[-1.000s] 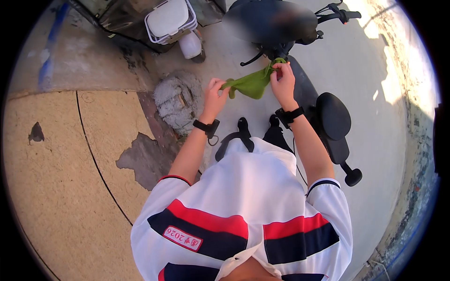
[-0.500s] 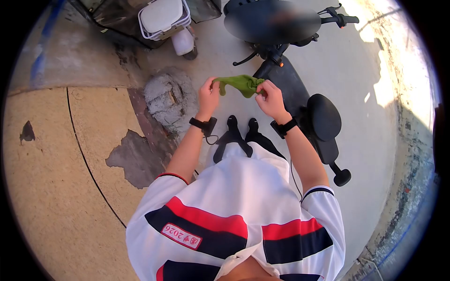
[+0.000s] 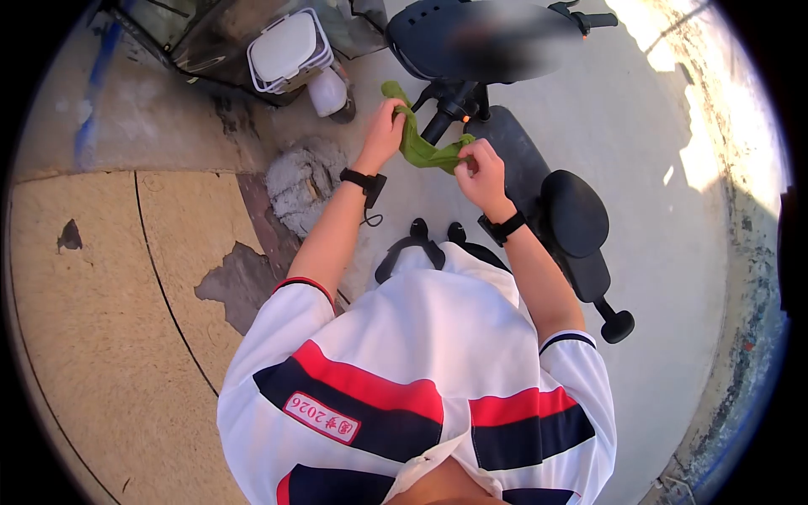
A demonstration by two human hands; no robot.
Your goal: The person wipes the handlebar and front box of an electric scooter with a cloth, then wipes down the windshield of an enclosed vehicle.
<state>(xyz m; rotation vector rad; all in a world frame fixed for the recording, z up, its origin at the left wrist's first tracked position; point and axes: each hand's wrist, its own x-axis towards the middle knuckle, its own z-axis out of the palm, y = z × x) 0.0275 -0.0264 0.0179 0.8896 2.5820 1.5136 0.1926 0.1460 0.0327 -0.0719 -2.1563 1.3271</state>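
A green cloth [image 3: 425, 154] hangs between my two hands, sagging in the middle. My left hand [image 3: 383, 135] is closed on its left end, with a loose flap sticking up past the fingers. At the other end, my right hand [image 3: 482, 175] pinches the bunched edge between thumb and fingers. Both wrists wear black bands. Just beyond the cloth is the front stem of a black electric scooter [image 3: 450, 109], whose footboard and seat [image 3: 574, 212] run down to the right of my right hand.
A rough grey stone lump [image 3: 303, 185] sits on the ground left of my left arm. Beyond it are a white lidded basket [image 3: 290, 52] and a dark-framed cart. A tan board [image 3: 101, 295] lies at left; a stained wall edge runs along the right.
My left hand has risen away from me, lifting its end of the cloth, which now droops in a curve. My right hand keeps its pinch with little movement. The view has shifted slightly.
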